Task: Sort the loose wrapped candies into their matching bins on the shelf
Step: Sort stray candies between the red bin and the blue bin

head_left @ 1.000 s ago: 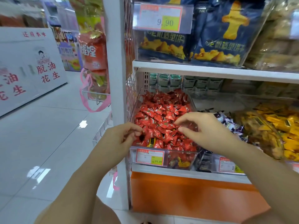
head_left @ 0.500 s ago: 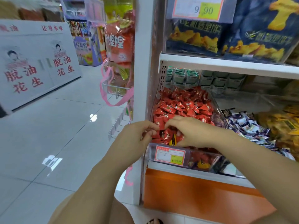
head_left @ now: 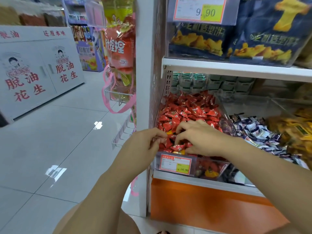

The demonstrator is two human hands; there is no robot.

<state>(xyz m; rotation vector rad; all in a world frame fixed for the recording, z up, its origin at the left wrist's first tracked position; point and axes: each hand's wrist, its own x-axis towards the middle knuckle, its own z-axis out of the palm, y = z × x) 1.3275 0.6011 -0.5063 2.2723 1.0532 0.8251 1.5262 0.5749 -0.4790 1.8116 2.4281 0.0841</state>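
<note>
A clear bin at the left end of the lower shelf holds a heap of red wrapped candies. Both hands are over its front part. My left hand is at the bin's left front corner, fingertips pinched together on a small wrapped candy that they mostly hide. My right hand lies on the pile with bent fingers, thumb and forefinger curled round a red candy. A yellow candy shows between the hands. Another yellow one lies at the front wall.
To the right stand a bin of purple-and-white candies and one of yellow candies. A price tag marked 24.90 hangs on the red bin. The white shelf upright and hanging snack bags are at the left, with the tiled aisle beyond.
My right hand moved left and toward the front of the red bin, closer to my left hand. My head moved nearer, so the bin sits further right and larger.
</note>
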